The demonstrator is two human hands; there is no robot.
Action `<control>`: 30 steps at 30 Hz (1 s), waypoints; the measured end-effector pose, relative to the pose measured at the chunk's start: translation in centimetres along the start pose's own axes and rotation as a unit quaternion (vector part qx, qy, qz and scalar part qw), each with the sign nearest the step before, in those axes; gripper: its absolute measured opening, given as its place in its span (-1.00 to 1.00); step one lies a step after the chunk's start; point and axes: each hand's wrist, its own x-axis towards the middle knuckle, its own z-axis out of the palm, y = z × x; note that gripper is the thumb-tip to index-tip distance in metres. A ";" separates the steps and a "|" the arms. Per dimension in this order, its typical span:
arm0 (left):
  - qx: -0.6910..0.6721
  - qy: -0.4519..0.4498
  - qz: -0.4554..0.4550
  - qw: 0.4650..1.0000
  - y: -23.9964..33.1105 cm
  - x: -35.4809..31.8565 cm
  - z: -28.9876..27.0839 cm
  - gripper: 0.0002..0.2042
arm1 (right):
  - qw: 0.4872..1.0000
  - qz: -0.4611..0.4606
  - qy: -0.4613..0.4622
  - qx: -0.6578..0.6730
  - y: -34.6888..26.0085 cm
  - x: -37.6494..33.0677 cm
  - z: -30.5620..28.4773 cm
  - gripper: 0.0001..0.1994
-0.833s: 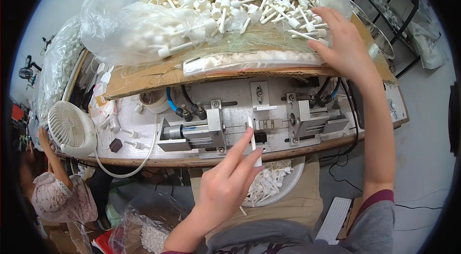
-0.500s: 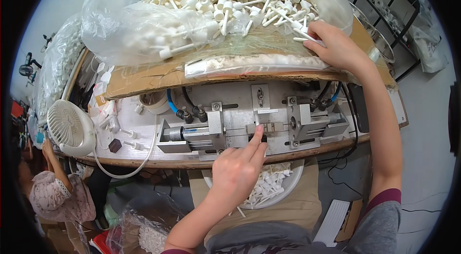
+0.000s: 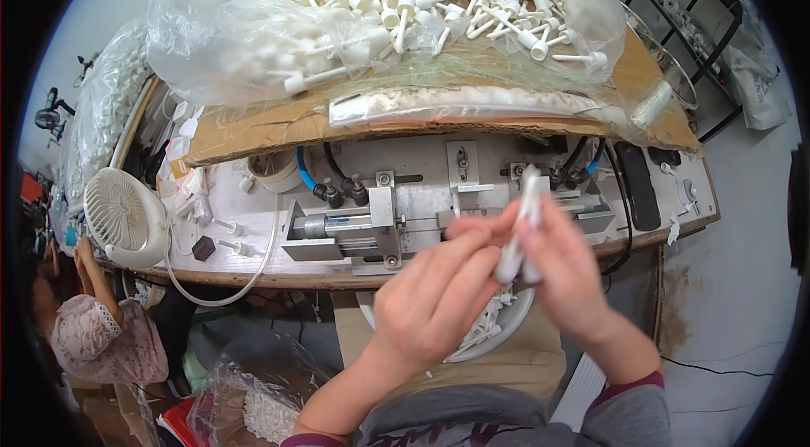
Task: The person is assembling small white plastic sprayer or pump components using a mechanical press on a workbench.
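My two hands meet in front of the metal press fixture (image 3: 380,223) on the bench. My right hand (image 3: 567,271) grips a white plastic pump piece (image 3: 521,227), held upright and blurred. My left hand (image 3: 434,299) has its fingertips pinched on the lower end of the same piece. Under my hands sits a white bowl (image 3: 491,341) with several finished white pieces. At the back, a big clear bag (image 3: 380,16) is heaped with white pump parts with long tubes.
A small white fan (image 3: 118,215) stands at the bench's left end, with a white cable looping past it. Another person in a lace sleeve (image 3: 97,337) works lower left. A black wire rack (image 3: 692,16) stands at right. A bag of white parts (image 3: 245,405) lies on the floor.
My right hand came back from the bag at the rear with a white piece. My left hand left the fixture, and both hands now hold the piece together.
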 end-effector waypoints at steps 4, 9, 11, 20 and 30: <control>-0.047 -0.054 -0.022 0.997 0.7 -1.0 -0.8 -0.65 | 0.993 0.090 0.038 0.063 0.7 -1.2 1.3 -0.76; -0.012 -0.100 -0.100 0.990 -0.1 -2.0 -1.4 -0.66 | 0.985 0.035 0.129 -0.109 0.8 -1.7 -0.7 -0.72; 0.049 -0.133 -0.068 0.988 -0.9 -2.2 -0.5 -0.67 | 0.992 0.057 0.112 -0.028 0.7 -1.9 -1.2 -0.71; 0.180 -0.227 -0.010 0.957 -0.8 -1.0 0.3 -0.66 | 0.944 -0.142 0.117 -0.275 0.2 -2.3 -2.2 -0.75; -0.142 -0.094 -0.064 0.983 0.9 0.5 -1.3 -0.61 | 0.991 0.115 0.062 0.034 -0.9 -1.4 -1.6 -0.83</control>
